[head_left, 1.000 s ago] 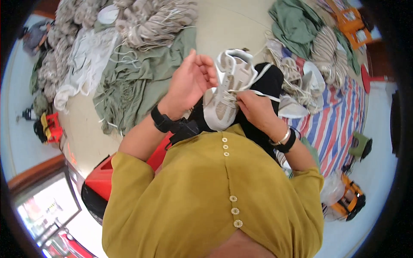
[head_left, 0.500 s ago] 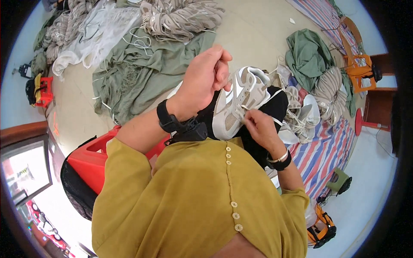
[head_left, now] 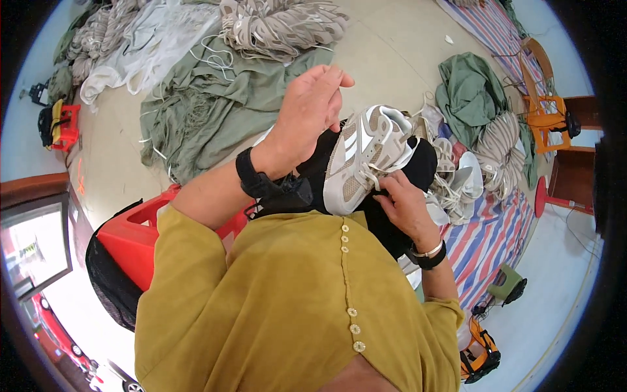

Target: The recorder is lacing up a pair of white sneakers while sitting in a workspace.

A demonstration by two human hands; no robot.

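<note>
A beige and white sneaker (head_left: 356, 160) rests across my dark-trousered lap, its white lace threaded partway along the front. My right hand (head_left: 406, 206) is at the sneaker's right side, finger and thumb closed on the white shoelace (head_left: 371, 175) by the lower eyelets. Raised just left of the shoe's collar is my left hand (head_left: 310, 111), with its fingers curled together. Whatever those fingers hold, if anything, is hidden behind the hand.
Bundled shoe uppers (head_left: 281, 26) lie beyond a green cloth (head_left: 215, 111) on the floor. To the right are loose sneakers (head_left: 467, 179), another green cloth (head_left: 470, 98) and a striped sheet (head_left: 490, 228). A red plastic stool (head_left: 127, 245) stands at my left.
My right hand has shifted slightly down and right along the shoe's side. My left hand stays raised, its fingers turned a little. The view has shifted slightly.
</note>
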